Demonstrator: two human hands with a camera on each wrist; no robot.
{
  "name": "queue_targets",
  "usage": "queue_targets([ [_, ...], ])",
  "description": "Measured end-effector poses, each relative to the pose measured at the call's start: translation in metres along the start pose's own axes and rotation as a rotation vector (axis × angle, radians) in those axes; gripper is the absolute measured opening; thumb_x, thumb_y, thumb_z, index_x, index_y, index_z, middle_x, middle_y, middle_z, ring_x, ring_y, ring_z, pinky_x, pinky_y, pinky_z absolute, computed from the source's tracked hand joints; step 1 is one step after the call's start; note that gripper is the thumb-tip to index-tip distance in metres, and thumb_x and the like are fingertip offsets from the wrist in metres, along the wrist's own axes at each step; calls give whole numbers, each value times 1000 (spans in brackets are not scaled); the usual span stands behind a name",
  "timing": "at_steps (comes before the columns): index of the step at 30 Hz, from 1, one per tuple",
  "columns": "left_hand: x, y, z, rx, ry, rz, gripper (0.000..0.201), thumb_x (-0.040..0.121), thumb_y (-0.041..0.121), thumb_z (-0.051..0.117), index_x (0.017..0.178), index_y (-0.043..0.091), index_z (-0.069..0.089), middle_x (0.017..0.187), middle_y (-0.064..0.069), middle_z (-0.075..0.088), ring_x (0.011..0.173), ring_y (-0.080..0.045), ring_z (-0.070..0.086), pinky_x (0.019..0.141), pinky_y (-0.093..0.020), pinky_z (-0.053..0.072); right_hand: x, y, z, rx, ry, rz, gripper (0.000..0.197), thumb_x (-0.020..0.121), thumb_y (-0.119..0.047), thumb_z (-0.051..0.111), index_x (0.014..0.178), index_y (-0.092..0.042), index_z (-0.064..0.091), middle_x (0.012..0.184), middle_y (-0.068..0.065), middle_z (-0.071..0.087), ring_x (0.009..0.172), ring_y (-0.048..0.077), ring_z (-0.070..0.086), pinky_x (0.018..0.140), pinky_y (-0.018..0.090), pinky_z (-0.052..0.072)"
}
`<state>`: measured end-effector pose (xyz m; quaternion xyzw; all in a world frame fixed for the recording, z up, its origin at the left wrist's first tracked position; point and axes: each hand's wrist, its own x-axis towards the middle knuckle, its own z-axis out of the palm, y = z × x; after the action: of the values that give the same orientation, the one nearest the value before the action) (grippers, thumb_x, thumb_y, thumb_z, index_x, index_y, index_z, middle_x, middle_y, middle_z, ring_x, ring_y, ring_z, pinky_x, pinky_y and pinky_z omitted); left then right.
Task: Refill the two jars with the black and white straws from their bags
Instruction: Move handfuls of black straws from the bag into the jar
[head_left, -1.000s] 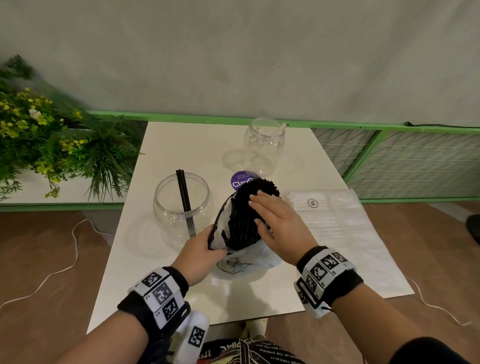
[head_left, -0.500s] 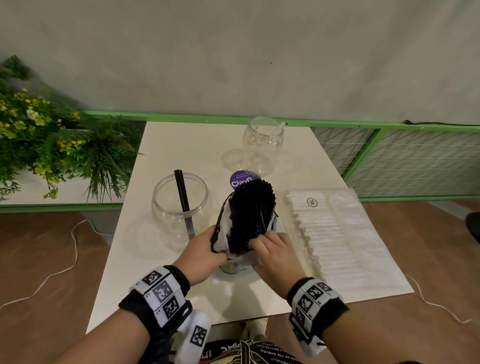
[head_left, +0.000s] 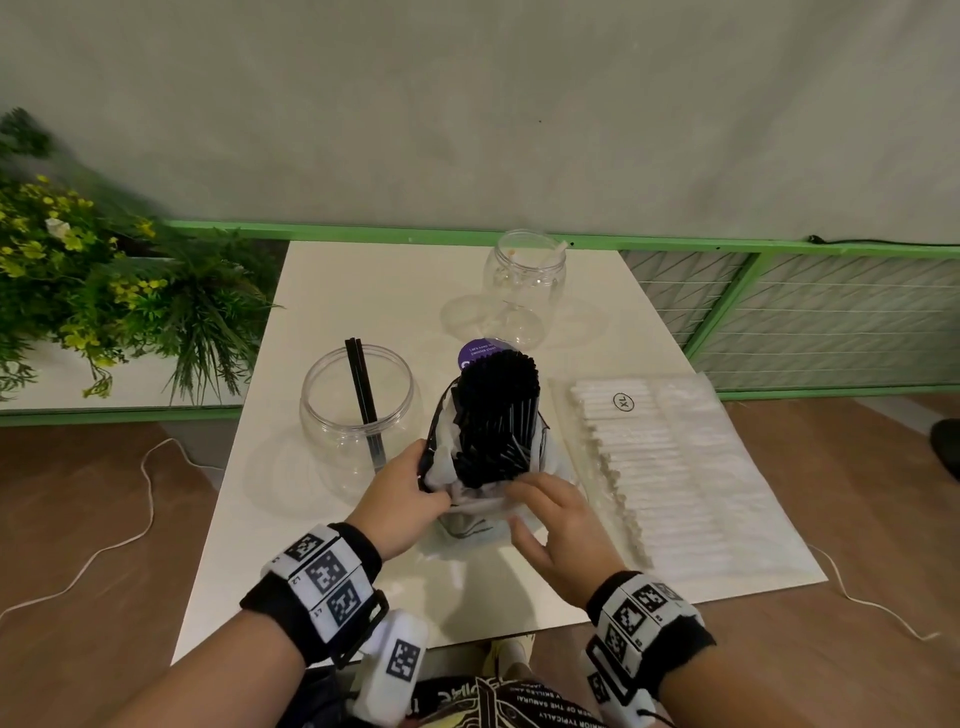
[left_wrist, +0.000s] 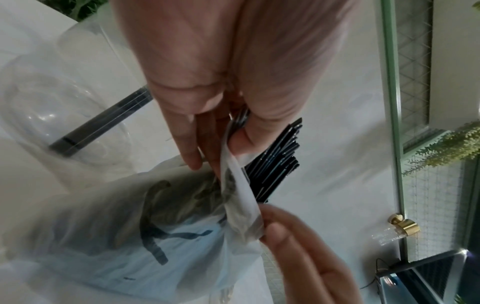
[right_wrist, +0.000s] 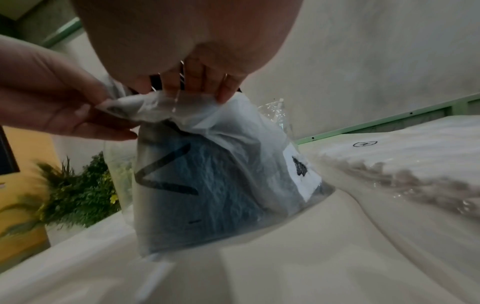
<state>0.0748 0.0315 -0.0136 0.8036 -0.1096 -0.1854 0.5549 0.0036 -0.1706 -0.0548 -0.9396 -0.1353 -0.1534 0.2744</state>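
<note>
A bundle of black straws (head_left: 498, 410) stands upright out of a crumpled clear bag (head_left: 467, 525) near the front middle of the white table (head_left: 363, 291). My left hand (head_left: 400, 493) pinches the bag's rim (left_wrist: 233, 164) on the left side, between thumb and fingers. The fingers (right_wrist: 197, 88) of my right hand (head_left: 550, 514) lie fairly straight on the bunched rim on the right, with the thumb spread apart. A wide clear jar (head_left: 358, 415) to the left holds two black straws (head_left: 363, 395). A smaller clear jar (head_left: 524, 280) at the back holds one white straw. A flat bag of white straws (head_left: 670, 467) lies to the right.
A purple round lid or label (head_left: 478, 353) shows just behind the black straws. Artificial plants (head_left: 104, 291) stand off the table's left side. A green rail and mesh fence (head_left: 779, 312) run behind and to the right. A white cable lies on the floor.
My right hand came off the top of the black straws and dropped to the bag's rim. The rim sits lower now, so more of the straws shows. The left hand kept its hold.
</note>
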Motion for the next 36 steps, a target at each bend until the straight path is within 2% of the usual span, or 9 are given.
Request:
queue_targets([
  [4, 2, -2, 3, 22, -3, 4, 28, 78, 1, 65, 99, 18, 58, 95, 3, 69, 91, -11, 63, 75, -20, 46, 13, -9, -7, 132, 71, 228, 26, 90, -25, 60, 113, -14, 54, 106, -5, 54, 92, 4, 55, 79, 16, 47],
  [9, 1, 0, 4, 40, -5, 13, 27, 78, 0, 62, 99, 17, 59, 93, 0, 69, 91, -15, 64, 80, -28, 50, 35, -13, -3, 78, 36, 309, 65, 70, -24, 81, 123, -11, 44, 115, 1, 41, 87, 18, 56, 70, 26, 53],
  [14, 1, 2, 0, 30, -11, 16, 38, 80, -7, 56, 91, 29, 61, 92, 5, 68, 89, -5, 63, 73, -11, 45, 41, -18, 2, -134, 27, 261, 67, 66, -61, 63, 108, -9, 56, 110, 6, 49, 92, 25, 52, 76, 37, 51],
  [17, 3, -3, -2, 41, -53, 12, 32, 82, -4, 56, 99, 21, 68, 96, 3, 72, 95, -11, 65, 86, -28, 52, 42, -20, 6, -239, 39, 260, 68, 62, -73, 60, 97, -15, 58, 103, 1, 52, 92, 21, 45, 76, 34, 42],
  [19, 3, -4, -3, 43, -73, -1, 31, 84, -2, 56, 101, 19, 69, 98, 3, 73, 97, -12, 66, 92, -37, 52, 43, -20, 9, -256, 46, 257, 61, 62, -69, 65, 94, -17, 57, 96, -3, 55, 91, 20, 44, 77, 34, 41],
  [26, 0, -3, -9, -133, -80, -105, 43, 82, -9, 43, 104, 19, 67, 104, -4, 72, 105, -21, 65, 97, -43, 50, 37, -21, 7, -164, 92, 229, 40, 72, -46, 49, 97, -16, 57, 87, -5, 62, 86, 21, 54, 78, 29, 36],
  [29, -3, 1, -7, -216, -99, -162, 46, 85, -16, 36, 102, 14, 66, 106, -10, 70, 104, -23, 65, 90, -33, 54, 37, -18, 3, -115, 88, 258, 41, 78, -42, 44, 106, -15, 57, 91, -2, 64, 85, 21, 57, 81, 29, 35],
  [32, -6, 8, -5, -249, -126, -174, 45, 87, -15, 35, 101, 16, 64, 106, -9, 69, 96, -15, 66, 71, -17, 54, 43, -21, -10, -60, 193, 271, 35, 88, -33, 49, 114, -10, 57, 93, 3, 66, 82, 19, 57, 77, 32, 37],
  [36, -8, 11, -4, -243, -134, -168, 45, 89, -12, 35, 97, 21, 64, 102, -4, 69, 89, -10, 66, 66, -14, 51, 56, -22, -32, 185, 316, 329, 35, 92, -20, 61, 125, -12, 49, 101, 0, 60, 87, 12, 53, 76, 25, 42],
])
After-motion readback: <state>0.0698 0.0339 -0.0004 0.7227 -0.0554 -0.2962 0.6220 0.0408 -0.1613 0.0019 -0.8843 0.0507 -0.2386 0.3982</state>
